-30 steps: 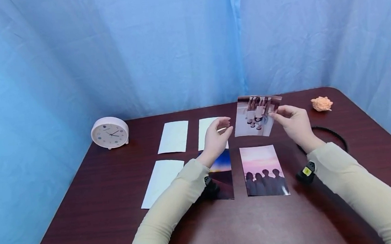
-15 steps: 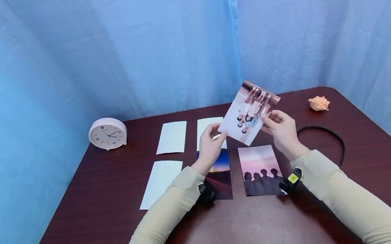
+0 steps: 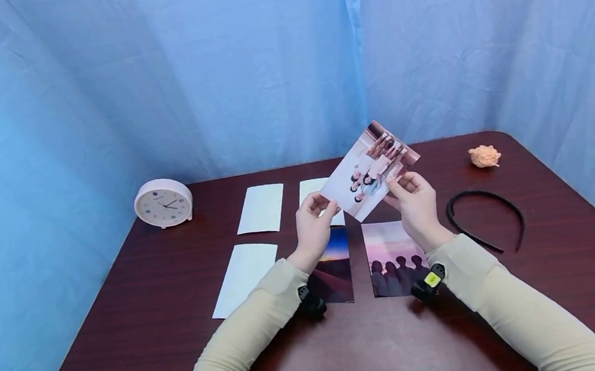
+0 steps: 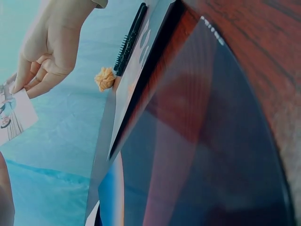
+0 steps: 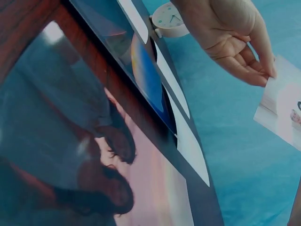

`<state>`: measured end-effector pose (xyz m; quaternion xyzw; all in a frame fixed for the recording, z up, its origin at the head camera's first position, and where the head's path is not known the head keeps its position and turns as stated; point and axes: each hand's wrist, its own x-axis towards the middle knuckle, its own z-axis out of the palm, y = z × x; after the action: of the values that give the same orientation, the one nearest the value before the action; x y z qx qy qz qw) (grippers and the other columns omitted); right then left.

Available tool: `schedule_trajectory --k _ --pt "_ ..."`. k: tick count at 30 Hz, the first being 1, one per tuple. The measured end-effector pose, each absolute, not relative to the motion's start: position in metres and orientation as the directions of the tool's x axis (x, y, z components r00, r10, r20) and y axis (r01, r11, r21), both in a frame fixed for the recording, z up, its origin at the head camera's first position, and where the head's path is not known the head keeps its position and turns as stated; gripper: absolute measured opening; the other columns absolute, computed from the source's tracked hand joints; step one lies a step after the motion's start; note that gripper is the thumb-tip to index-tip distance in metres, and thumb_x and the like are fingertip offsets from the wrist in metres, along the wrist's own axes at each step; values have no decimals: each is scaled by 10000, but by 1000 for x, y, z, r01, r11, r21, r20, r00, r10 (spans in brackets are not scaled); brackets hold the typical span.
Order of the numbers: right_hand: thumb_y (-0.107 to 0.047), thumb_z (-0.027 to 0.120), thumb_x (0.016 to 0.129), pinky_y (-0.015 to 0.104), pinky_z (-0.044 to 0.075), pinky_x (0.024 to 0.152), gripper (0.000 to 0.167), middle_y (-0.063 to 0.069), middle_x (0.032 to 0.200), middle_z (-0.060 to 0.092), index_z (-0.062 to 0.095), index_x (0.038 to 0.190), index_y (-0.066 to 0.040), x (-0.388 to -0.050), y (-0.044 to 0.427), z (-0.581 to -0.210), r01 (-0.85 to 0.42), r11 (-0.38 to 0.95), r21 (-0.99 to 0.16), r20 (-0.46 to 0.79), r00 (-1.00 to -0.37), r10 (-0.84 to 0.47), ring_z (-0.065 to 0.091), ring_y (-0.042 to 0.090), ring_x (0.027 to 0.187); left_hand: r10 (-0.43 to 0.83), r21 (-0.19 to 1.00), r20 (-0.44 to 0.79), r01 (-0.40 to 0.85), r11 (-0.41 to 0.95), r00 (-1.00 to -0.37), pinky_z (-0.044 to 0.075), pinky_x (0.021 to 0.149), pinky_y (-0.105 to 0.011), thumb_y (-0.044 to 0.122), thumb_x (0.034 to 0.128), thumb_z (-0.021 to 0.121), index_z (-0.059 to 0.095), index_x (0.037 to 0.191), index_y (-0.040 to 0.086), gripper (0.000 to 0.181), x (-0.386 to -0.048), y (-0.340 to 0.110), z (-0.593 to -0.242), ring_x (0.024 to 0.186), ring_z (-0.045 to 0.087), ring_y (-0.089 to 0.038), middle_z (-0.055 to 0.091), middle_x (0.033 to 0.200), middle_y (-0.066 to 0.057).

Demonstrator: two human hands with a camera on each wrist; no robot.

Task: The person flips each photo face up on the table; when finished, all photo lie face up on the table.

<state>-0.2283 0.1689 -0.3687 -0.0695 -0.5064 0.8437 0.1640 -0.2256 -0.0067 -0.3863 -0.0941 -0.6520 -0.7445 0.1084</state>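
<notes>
A glossy group photo print [image 3: 362, 171] is held up above the table, tilted, with the pictured people upside down. My left hand [image 3: 313, 228] pinches its lower left corner between thumb and fingers, also seen from the side as the left hand [image 5: 230, 40] in the right wrist view. On the opposite edge, my right hand [image 3: 419, 208] grips the print with the thumb in front. Below lie a photo of silhouettes against a pink sky [image 3: 390, 251] and a dark blue sunset photo [image 3: 338, 269], the latter partly behind the left wrist.
Three white cards [image 3: 260, 209] lie left and behind the photos, one partly covered by the left hand. A round white clock [image 3: 164, 203] stands at the back left. On the right are a black headband [image 3: 487, 194] and a peach-coloured crumpled ball [image 3: 484, 156]. Blue curtains [image 3: 247, 79] surround the table.
My left hand has come to the print and taken its corner. The print has turned from level to slanted and moved left, the right hand moving left with it.
</notes>
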Motion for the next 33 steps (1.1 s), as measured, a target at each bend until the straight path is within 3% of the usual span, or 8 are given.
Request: schedule_trajectory --k 3,9,14,18,28,33 --pt "42 590 887 228 565 622 197 -29 730 575 566 787 -126 -227 168 -369 -201 -433 -879 53 -943 330 627 53 706 -29 951 281 282 -128 -959 560 809 -311 -39 889 596 553 1026 -111 161 -224 -11 -384 829 607 -95 588 977 -239" --pt "-15 610 895 220 564 690 137 -48 820 618 578 905 -148 -225 181 -369 -197 -385 -902 121 -970 213 639 38 782 -17 949 287 287 -134 -958 563 774 -277 -60 883 593 542 922 -61 64 -221 -18 -382 793 605 -73 574 875 -121" --pt "-31 622 892 207 559 707 127 -56 890 651 582 953 -134 -226 196 -369 -192 -346 -918 160 -980 118 646 38 813 26 953 295 292 -76 -955 562 771 -272 -51 888 590 531 951 -83 93 -217 -27 -383 791 603 -69 570 903 -152" --pt "-32 644 877 210 560 703 144 -54 850 637 581 970 -122 -226 204 -370 -191 -304 -934 171 -981 89 642 41 781 43 955 295 293 -43 -955 565 759 -275 -57 883 590 530 978 -107 123 -214 -36 -384 778 600 -54 581 921 -167" --pt "-50 648 882 177 547 694 240 -98 873 625 573 1059 -194 -225 213 -362 -178 -55 -982 181 -983 -42 637 3 787 11 965 262 261 -19 -965 543 688 -216 -49 890 588 558 1024 -102 148 -210 -59 -388 708 576 -57 584 872 -93" --pt "-125 640 903 160 529 697 387 -116 939 597 505 1258 -48 -223 211 -361 -188 187 -964 169 -979 -116 605 -20 832 11 978 208 208 22 -978 529 696 -218 1 905 594 585 1085 -66 192 -206 -64 -386 721 550 -82 567 880 -46"
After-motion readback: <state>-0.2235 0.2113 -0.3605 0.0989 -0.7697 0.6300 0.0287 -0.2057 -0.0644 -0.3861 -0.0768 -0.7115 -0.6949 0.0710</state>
